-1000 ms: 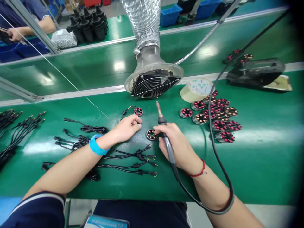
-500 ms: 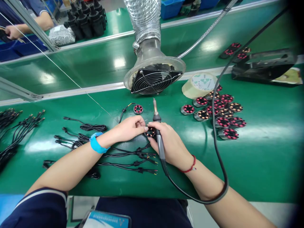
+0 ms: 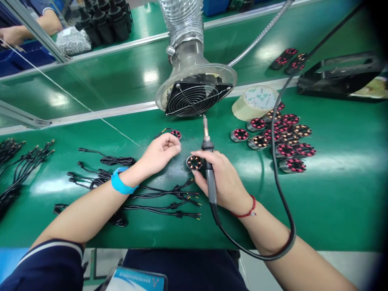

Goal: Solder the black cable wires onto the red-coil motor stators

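My right hand (image 3: 226,180) is wrapped round a soldering iron (image 3: 211,182) whose metal tip points up toward the fan. Its thumb and a fingertip also touch the edge of a motor stator (image 3: 194,163) with copper windings, which sits on the green bench. To the left of it, a little above the bench, my left hand (image 3: 163,149) has its thumb and fingers pinched together; anything between them is too small to make out. Just behind that hand a red-wound stator (image 3: 176,134) with a cable attached is partly hidden.
A round fume hood with a fan (image 3: 197,97) hangs ahead. Several stators (image 3: 285,149) and a tape roll (image 3: 256,103) stand at right. Black cables (image 3: 163,196) lie at centre left, more (image 3: 27,169) at far left. The iron's cord (image 3: 274,161) loops over my right forearm. Another person's arm (image 3: 30,32) shows behind.
My left hand has drawn off the copper-wound stator, up and left. My right hand has moved slightly right with the soldering iron, leaving the stator more exposed.
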The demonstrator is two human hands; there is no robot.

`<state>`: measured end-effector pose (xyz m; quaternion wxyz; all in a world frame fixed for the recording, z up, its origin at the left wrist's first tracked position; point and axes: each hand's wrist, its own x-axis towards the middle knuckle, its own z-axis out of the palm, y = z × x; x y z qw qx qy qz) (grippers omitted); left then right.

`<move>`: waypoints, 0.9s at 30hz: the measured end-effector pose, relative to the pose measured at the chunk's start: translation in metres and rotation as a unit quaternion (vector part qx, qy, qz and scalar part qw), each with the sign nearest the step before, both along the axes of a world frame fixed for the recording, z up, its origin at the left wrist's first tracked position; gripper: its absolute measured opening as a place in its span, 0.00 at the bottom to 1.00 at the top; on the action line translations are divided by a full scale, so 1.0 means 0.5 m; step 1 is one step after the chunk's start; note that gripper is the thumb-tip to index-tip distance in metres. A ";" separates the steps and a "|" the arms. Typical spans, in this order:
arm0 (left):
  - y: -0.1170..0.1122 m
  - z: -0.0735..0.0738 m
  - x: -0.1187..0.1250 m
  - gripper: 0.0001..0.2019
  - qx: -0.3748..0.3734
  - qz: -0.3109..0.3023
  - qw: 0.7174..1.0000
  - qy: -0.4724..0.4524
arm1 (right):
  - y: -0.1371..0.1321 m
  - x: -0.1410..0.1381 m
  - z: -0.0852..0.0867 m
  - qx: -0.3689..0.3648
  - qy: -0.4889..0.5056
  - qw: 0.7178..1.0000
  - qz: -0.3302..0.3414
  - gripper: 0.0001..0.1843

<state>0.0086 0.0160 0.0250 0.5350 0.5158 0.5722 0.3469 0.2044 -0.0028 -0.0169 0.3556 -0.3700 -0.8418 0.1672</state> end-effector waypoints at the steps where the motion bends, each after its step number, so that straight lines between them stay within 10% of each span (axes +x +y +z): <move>1: -0.002 -0.002 -0.001 0.03 0.026 -0.038 0.999 0.030 | 0.000 -0.001 0.001 0.002 0.000 1.000 0.001 0.23; 7: -0.012 0.001 -0.008 0.06 0.151 -0.174 0.954 0.190 | 0.001 -0.003 0.007 0.008 -0.003 1.000 0.027 0.23; 11: -0.005 0.014 -0.023 0.05 0.215 -0.092 0.950 0.207 | 0.004 0.005 0.007 -0.012 0.013 1.000 0.007 0.23; 14: -0.001 0.019 -0.027 0.08 0.136 0.034 0.980 0.140 | 0.006 0.012 0.005 -0.026 0.037 0.999 -0.021 0.25; 20: -0.009 0.007 -0.003 0.10 -0.032 -0.156 0.985 0.062 | 0.005 0.011 0.004 -0.023 0.042 0.999 -0.024 0.25; 27: -0.009 0.006 0.008 0.11 -0.074 -0.096 0.993 0.005 | 0.006 0.004 0.005 -0.012 0.029 1.000 0.002 0.23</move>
